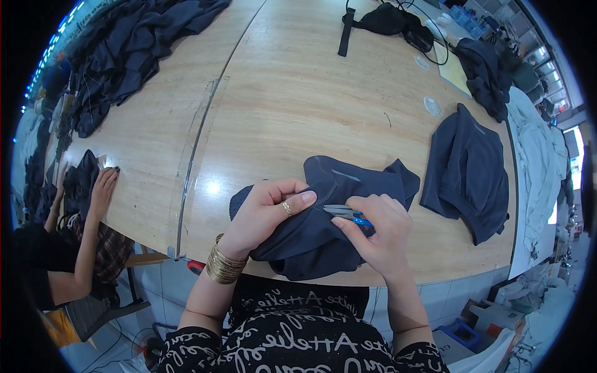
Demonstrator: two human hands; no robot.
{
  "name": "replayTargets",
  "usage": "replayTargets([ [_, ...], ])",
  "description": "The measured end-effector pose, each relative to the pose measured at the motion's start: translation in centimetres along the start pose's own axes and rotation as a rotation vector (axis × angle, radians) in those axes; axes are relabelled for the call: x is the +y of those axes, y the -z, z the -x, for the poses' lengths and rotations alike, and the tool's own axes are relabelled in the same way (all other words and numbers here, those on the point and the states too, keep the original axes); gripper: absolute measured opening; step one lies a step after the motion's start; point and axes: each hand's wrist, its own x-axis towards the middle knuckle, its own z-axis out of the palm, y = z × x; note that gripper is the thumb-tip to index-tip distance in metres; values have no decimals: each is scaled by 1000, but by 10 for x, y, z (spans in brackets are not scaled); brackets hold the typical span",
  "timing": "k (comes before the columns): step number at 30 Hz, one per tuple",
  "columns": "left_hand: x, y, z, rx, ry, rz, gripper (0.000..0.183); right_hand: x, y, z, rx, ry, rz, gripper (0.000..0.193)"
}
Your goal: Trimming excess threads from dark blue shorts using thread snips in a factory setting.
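Note:
A dark grey-blue garment (311, 248) lies bunched at the table's near edge, right in front of me. My left hand (273, 208) pinches a fold of its fabric between thumb and fingers, close to a stitched seam. In my right hand (379, 227) are small thread snips (348, 212) with blue handles and metal blades. The blade tips point left and meet the fabric just beside my left thumb. Whether a thread lies between the blades is too small to tell.
Another dark garment (469, 174) rests on the table (280, 105) to the right. A large dark fabric pile (137, 56) covers the far left. At the left edge a co-worker's hand (102, 189) touches dark cloth. A black strap and cable lie at the back.

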Motion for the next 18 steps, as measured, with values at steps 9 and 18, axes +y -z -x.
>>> replayTargets([
  [9, -2, -1, -1, 18, -24, -16, 20, -1, -1, 1, -14, -15, -36, 22],
  [18, -2, 0, 0, 25, -66, -59, 19, -1, -6, 3, -2, -52, -109, 22],
])
